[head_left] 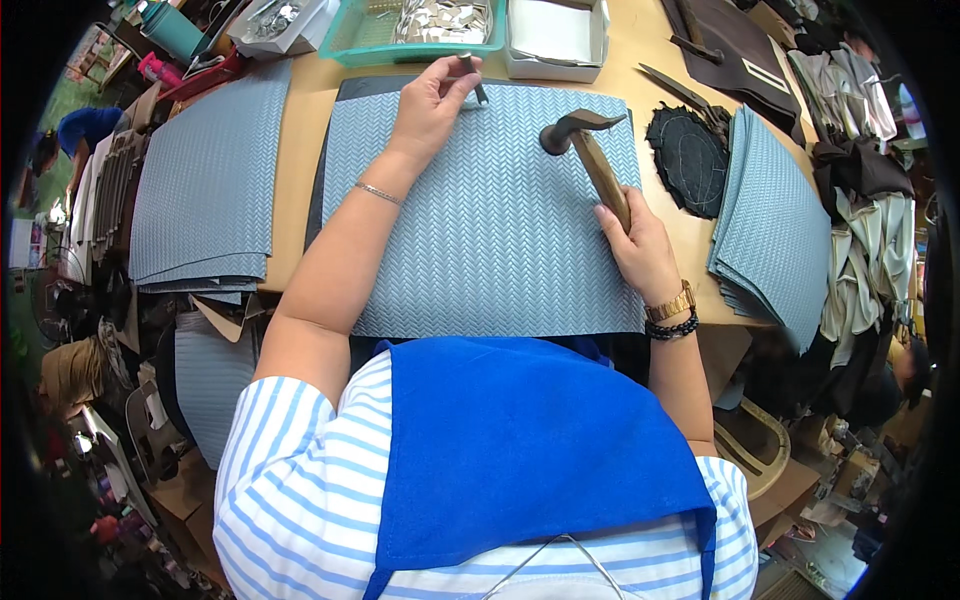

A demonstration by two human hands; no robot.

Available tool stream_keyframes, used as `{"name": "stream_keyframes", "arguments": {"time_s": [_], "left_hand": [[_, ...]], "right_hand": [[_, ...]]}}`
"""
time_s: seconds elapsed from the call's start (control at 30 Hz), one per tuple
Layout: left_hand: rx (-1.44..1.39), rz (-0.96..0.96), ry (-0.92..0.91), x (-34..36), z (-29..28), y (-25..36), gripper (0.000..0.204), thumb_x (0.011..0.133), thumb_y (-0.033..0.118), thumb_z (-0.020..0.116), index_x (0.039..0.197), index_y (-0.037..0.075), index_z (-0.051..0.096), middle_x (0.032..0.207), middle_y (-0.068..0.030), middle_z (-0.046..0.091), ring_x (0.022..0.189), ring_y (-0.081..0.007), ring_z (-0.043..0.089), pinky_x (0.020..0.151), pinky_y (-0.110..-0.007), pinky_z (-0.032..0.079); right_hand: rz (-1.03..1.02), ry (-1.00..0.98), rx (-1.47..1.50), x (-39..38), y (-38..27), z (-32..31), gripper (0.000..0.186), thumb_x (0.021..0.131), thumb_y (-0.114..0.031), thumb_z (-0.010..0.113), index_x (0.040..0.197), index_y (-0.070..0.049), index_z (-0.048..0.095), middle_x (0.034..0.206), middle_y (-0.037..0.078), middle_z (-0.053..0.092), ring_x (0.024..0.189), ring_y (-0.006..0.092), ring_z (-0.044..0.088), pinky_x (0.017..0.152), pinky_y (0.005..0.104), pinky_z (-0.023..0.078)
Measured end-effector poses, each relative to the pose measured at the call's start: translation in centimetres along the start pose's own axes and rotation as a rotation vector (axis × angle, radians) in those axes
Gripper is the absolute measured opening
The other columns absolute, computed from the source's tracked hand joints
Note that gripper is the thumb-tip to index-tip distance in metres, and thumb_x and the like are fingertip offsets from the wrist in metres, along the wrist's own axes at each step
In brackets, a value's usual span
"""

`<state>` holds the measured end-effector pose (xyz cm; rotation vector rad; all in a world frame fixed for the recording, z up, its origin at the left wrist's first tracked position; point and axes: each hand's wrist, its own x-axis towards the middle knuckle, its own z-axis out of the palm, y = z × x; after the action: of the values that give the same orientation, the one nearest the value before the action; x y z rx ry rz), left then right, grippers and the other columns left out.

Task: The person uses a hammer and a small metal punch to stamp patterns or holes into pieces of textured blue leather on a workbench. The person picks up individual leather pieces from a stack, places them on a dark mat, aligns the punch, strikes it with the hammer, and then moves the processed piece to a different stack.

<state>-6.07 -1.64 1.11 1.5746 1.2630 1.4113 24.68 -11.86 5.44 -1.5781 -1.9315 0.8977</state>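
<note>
A light blue sheet with a woven pattern (480, 240) lies in front of me, over a dark backing that shows at its left and top edges. Near the sheet's far edge, my left hand (437, 95) pinches a short dark metal punch (474, 82), its lower end pointing down close to the sheet. My right hand (643, 247) is wrapped round the wooden handle of a hammer (597, 170). The hammer's dark head is raised above the right part of the sheet, apart from the punch.
Stacks of similar blue sheets flank me, one at left (210, 180), one at right (775, 220). A teal tray (345, 35) of small pale pieces and a white box (557, 70) stand at the far edge. Scissors (680, 88) and a dark stitched pad (688, 160) lie at right.
</note>
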Motion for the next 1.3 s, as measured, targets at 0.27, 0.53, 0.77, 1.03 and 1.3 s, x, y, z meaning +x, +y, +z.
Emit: {"name": "stream_keyframes", "arguments": {"time_s": [0.27,0.53,0.77,1.03,1.3], "left_hand": [[-0.069,0.009,0.033,0.2,0.1,-0.6,0.028,0.1,0.013,0.064,0.126,0.002,0.065,0.112,-0.0066,0.072,0.103,-0.0114,0.066,0.094,-0.026,0.052],[-0.036,0.065,0.044,0.1,0.3,-0.7,0.028,0.097,0.016,0.067,0.123,0.003,0.068,0.105,-0.0066,0.075,0.1,-0.0123,0.07,0.089,-0.026,0.055],[-0.005,0.062,-0.004,-0.1,0.6,-0.4,0.028,0.098,0.019,0.066,0.123,0.007,0.068,0.104,-0.0069,0.076,0.099,-0.0137,0.071,0.087,-0.027,0.055],[0.189,0.088,-0.06,0.3,0.6,-0.9,0.026,0.101,0.017,0.063,0.122,0.003,0.063,0.098,-0.0059,0.071,0.093,-0.0108,0.067,0.085,-0.027,0.055],[0.286,0.157,0.0,0.1,0.4,-0.4,0.028,0.096,0.018,0.067,0.119,0.002,0.062,0.107,-0.0155,0.074,0.095,-0.0321,0.073,0.08,-0.038,0.058]], "right_hand": [[-0.017,-0.002,0.01,0.3,0.1,0.0,0.036,0.098,-0.027,0.064,0.118,0.003,0.057,0.079,0.02,0.066,0.07,0.0284,0.066,0.067,0.0381,0.051],[-0.014,0.004,-0.002,0.1,0.2,0.1,0.037,0.098,-0.027,0.064,0.118,0.003,0.057,0.077,0.02,0.065,0.069,0.029,0.065,0.066,0.0387,0.05],[-0.011,0.01,0.01,0.0,0.4,0.3,0.038,0.098,-0.029,0.063,0.119,0.002,0.057,0.076,0.02,0.065,0.069,0.0305,0.065,0.066,0.0394,0.05],[-0.018,-0.033,0.06,0.6,1.3,-0.6,0.036,0.097,-0.028,0.065,0.117,0.001,0.059,0.077,0.017,0.065,0.068,0.0241,0.064,0.065,0.0376,0.05],[-0.387,0.16,0.268,6.3,-8.3,-5.7,0.023,0.099,-0.02,0.064,0.114,-0.003,0.058,0.073,0.004,0.06,0.065,0.0088,0.057,0.059,0.0267,0.047]]}}
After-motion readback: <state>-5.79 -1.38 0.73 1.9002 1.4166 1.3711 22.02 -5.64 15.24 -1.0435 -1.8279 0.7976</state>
